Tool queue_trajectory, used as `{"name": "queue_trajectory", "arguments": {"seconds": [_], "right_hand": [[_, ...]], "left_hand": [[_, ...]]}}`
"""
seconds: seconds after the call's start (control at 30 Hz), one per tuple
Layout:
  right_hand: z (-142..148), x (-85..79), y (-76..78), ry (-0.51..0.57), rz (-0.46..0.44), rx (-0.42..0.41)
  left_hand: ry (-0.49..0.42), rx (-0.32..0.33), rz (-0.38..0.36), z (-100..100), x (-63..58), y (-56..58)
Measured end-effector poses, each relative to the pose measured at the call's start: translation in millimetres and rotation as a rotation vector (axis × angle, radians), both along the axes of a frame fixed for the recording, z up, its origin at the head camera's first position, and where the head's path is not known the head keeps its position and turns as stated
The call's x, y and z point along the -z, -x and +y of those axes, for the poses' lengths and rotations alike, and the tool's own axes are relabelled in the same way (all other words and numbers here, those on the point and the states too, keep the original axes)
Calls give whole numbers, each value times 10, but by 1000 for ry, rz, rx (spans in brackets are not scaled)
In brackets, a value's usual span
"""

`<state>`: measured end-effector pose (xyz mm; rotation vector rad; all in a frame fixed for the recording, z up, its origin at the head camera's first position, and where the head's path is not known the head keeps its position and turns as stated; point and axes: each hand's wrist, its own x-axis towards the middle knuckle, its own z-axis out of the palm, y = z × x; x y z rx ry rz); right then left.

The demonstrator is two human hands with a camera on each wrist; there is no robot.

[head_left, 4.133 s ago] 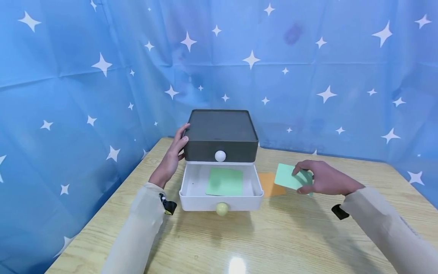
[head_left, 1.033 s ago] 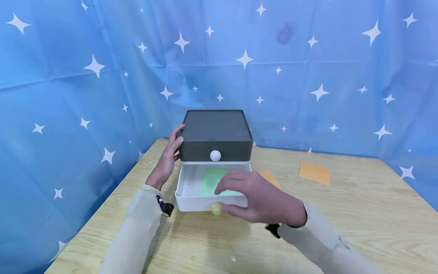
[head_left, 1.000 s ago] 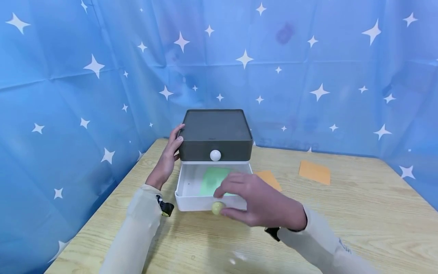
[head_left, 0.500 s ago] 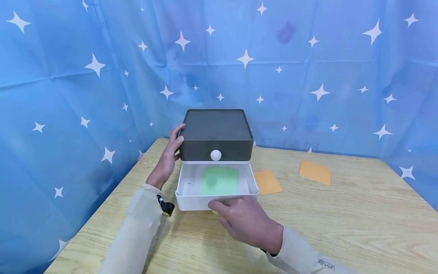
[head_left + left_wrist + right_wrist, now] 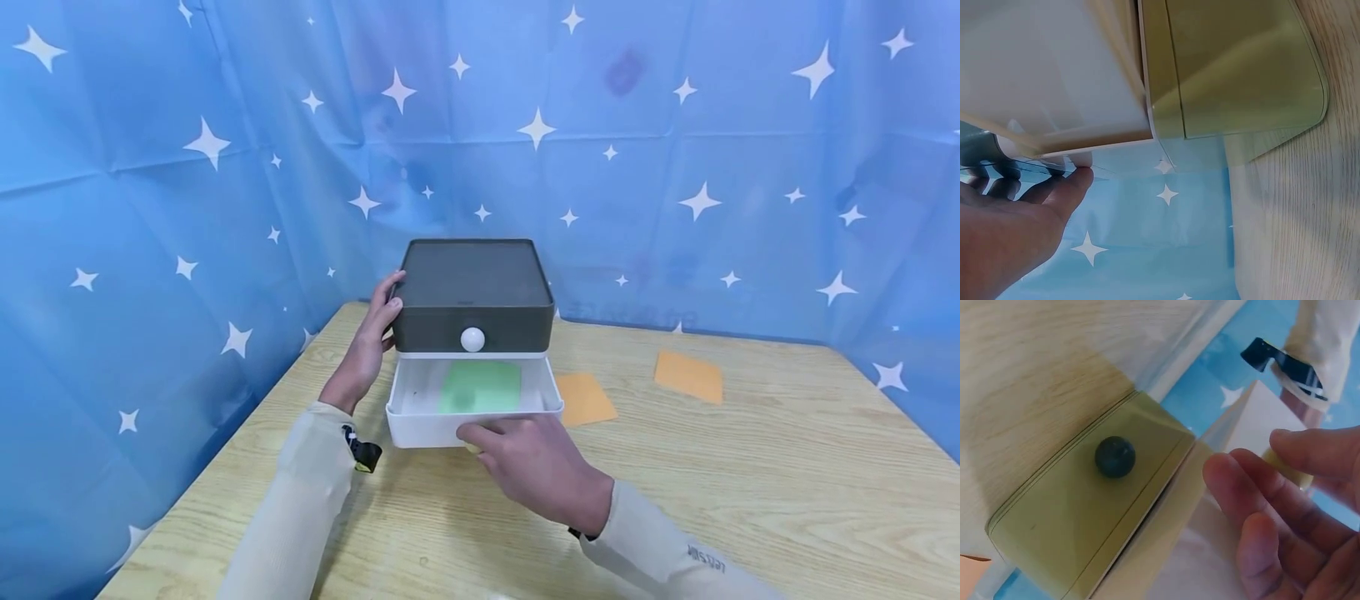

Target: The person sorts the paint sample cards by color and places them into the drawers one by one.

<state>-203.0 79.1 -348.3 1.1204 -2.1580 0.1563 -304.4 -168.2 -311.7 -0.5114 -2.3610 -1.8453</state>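
On the table stands a small drawer cabinet (image 5: 472, 271) with a dark grey top. Below the top drawer and its white knob (image 5: 472, 339), a white drawer (image 5: 420, 429) is pulled partly out, holding green paper (image 5: 483, 383). My right hand (image 5: 536, 467) pinches the yellow-green knob (image 5: 1288, 469) on this drawer's front, mostly hiding it in the head view. My left hand (image 5: 367, 350) rests against the cabinet's left side, thumb near the front corner. An olive bottom drawer (image 5: 1079, 512) with a dark knob (image 5: 1115, 457) shows in the right wrist view.
An orange sheet (image 5: 587, 400) lies just right of the cabinet. Another orange sheet (image 5: 690, 377) lies farther right on the wooden table (image 5: 787, 475). A blue star-patterned curtain (image 5: 637, 150) hangs behind and to the left.
My right hand, which earlier held green paper at the right, has come to the drawer's knob and taken hold. The white drawer has slid slightly inward. My left hand stays on the cabinet.
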Motion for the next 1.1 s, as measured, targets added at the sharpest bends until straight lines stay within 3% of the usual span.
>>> {"name": "queue_trajectory", "arguments": {"seconds": [0.17, 0.57, 0.87, 1.1], "right_hand": [[-28, -38, 111, -5, -49, 41], [-91, -43, 549, -21, -141, 112], [-109, -5, 669, -1, -106, 100], [-115, -3, 691, -9, -142, 115]], "left_hand": [[-7, 0, -8, 9, -1, 2], [-39, 14, 1, 21, 9, -4], [-37, 13, 8, 14, -17, -8], [-43, 21, 3, 9, -5, -5]]}}
